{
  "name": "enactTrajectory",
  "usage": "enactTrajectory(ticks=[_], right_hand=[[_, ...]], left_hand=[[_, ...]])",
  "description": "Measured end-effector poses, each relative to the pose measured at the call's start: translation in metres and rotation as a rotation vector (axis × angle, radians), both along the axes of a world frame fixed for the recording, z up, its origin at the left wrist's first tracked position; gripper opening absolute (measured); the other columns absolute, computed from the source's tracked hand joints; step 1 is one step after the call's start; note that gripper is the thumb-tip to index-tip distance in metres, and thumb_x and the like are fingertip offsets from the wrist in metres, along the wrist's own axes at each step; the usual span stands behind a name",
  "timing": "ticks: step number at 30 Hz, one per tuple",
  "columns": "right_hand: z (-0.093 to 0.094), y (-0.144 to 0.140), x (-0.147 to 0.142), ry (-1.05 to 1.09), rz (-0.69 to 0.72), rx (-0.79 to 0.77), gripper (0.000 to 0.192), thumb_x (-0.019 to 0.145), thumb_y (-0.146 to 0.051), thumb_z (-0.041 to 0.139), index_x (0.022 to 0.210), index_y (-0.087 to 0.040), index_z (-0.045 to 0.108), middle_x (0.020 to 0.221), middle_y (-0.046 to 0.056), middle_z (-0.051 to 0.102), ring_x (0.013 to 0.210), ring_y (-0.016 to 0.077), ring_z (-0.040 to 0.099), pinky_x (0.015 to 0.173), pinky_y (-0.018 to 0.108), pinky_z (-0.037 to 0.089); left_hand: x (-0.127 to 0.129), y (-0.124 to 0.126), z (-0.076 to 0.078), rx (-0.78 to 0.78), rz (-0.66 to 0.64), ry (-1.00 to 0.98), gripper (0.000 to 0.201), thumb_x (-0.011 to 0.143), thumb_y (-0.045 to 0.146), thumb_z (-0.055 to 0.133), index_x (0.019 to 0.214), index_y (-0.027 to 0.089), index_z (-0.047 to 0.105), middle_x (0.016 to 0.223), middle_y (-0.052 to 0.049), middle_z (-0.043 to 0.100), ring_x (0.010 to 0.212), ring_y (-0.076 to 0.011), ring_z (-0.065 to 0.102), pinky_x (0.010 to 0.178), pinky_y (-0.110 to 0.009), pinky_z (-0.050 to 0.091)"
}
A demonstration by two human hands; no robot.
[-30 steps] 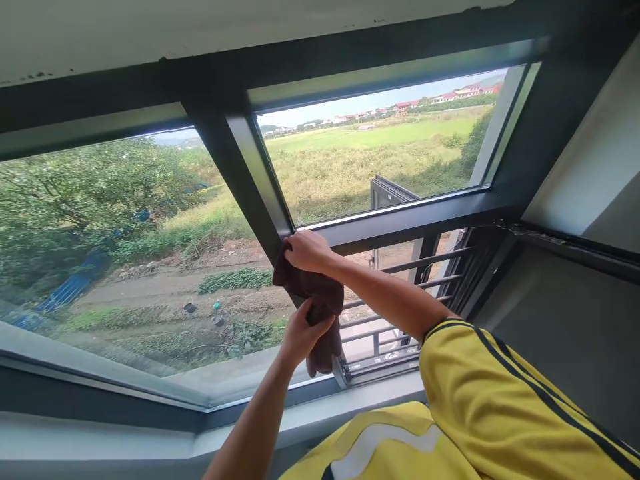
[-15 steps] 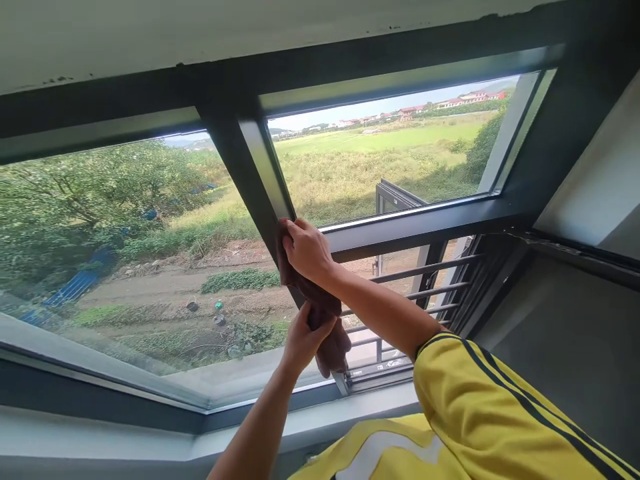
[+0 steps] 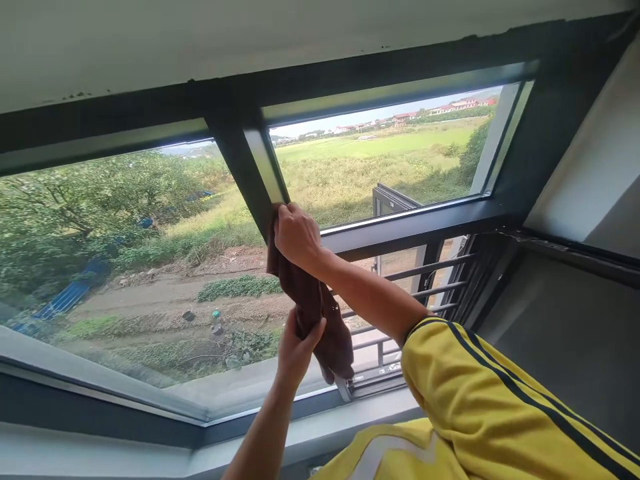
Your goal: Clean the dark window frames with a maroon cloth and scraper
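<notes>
wiping the dark window post looks to be the step in hand: right hand pins the top of the brown cloth to it, left hand grips the hanging end lower down, so going on calls for keeping the cloth taut against the post.

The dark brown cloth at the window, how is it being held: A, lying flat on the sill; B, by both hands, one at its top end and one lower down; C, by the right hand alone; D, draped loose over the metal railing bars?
B: the right hand presses the dark brown cloth against the dark upright window frame bar, while the left hand grips it lower down.
</notes>
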State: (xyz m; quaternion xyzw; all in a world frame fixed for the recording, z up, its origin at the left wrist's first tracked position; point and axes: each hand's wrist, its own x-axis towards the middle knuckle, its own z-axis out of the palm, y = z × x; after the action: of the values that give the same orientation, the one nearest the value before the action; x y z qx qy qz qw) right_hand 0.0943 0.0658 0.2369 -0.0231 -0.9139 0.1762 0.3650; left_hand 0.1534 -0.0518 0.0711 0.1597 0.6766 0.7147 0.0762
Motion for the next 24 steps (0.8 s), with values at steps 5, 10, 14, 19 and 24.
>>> enactTrajectory(ticks=[5,10,14,19,24], right_hand=[[0.004,0.008,-0.008,-0.079,0.05,0.012,0.053,0.1,-0.031,0.04,0.146,-0.003,0.043,0.134,0.019,0.055,0.117,0.0244,0.058,0.093,0.032,0.052],[-0.025,0.021,-0.004,-0.46,0.118,0.182,0.039,0.09,-0.032,0.056,0.118,-0.009,0.068,0.115,0.019,0.066,0.105,0.0266,0.066,0.085,0.031,0.054],[-0.033,0.018,0.015,-0.512,0.169,0.384,0.03,0.088,-0.016,0.051,0.109,-0.011,0.072,0.104,0.018,0.069,0.092,0.026,0.068,0.07,0.031,0.053],[-0.03,0.047,0.033,-0.457,0.3,0.419,0.029,0.09,-0.024,0.053,0.106,-0.016,0.074,0.11,0.012,0.069,0.097,0.0238,0.067,0.071,0.026,0.048],[0.0,0.062,0.001,-0.538,0.125,0.174,0.035,0.093,-0.029,0.047,0.112,-0.013,0.072,0.11,0.012,0.07,0.097,0.0222,0.066,0.067,0.023,0.043]], left_hand=[[-0.005,-0.013,0.008,0.114,0.071,-0.075,0.071,0.057,0.045,0.091,0.117,0.021,0.062,0.102,-0.004,0.071,0.095,-0.0208,0.067,0.08,-0.026,0.057],[0.007,-0.018,-0.021,0.08,0.049,-0.195,0.073,0.055,0.044,0.092,0.117,0.019,0.063,0.104,-0.005,0.072,0.095,-0.0181,0.066,0.079,-0.02,0.054],[0.023,-0.014,-0.033,0.086,0.026,-0.244,0.072,0.055,0.043,0.092,0.117,0.018,0.064,0.106,-0.005,0.072,0.096,-0.0189,0.065,0.083,-0.023,0.054],[0.028,-0.007,-0.028,0.013,-0.045,-0.223,0.075,0.055,0.045,0.091,0.119,0.017,0.062,0.106,-0.006,0.071,0.097,-0.0196,0.064,0.083,-0.023,0.053],[0.014,0.007,-0.004,0.011,-0.069,-0.133,0.073,0.059,0.051,0.088,0.118,0.019,0.061,0.105,-0.006,0.07,0.093,-0.0185,0.063,0.082,-0.024,0.052]])
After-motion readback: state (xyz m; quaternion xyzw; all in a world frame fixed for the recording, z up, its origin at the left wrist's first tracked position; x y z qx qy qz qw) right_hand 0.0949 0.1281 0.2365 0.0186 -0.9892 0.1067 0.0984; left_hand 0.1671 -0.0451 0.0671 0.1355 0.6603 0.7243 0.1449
